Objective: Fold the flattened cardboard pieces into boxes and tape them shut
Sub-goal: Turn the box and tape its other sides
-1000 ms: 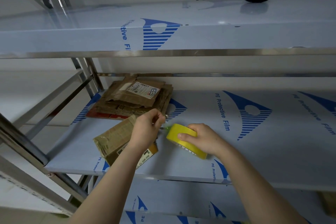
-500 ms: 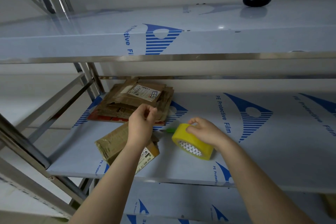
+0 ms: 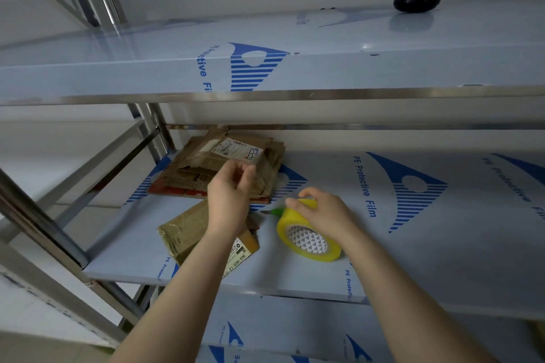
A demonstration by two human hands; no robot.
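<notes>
On the middle shelf (image 3: 442, 259) of a steel rack, its surface covered in blue-printed protective film, we record the following.

A stack of flattened cardboard pieces (image 3: 203, 171) lies at the back left of this shelf, near the rear rail. A white shipping label (image 3: 240, 150) faces up on the top piece.

A small cardboard box (image 3: 182, 230), wrapped in glossy tape, lies in front of the stack and near the shelf's front edge. The left forearm crosses over it and hides its right part. A printed label (image 3: 239, 255) shows at its near right corner.

The left hand (image 3: 231, 194) is raised over the near edge of the stack. Its fingers are bent, with the thumb and fingertips drawn close together. We cannot tell whether they pinch anything.

The right hand (image 3: 324, 215) grasps the yellow tape roll (image 3: 308, 242), with fingers curled over its upper rim. The roll stands tilted on the shelf just to the right of the box, its patterned core facing us.

A green-handled tool (image 3: 277, 211) lies just behind the roll, between the two hands. Most of it is hidden, and we cannot identify it.

On the upper shelf (image 3: 354, 68) a glossy black object (image 3: 417, 0) rests at the far right.
</notes>
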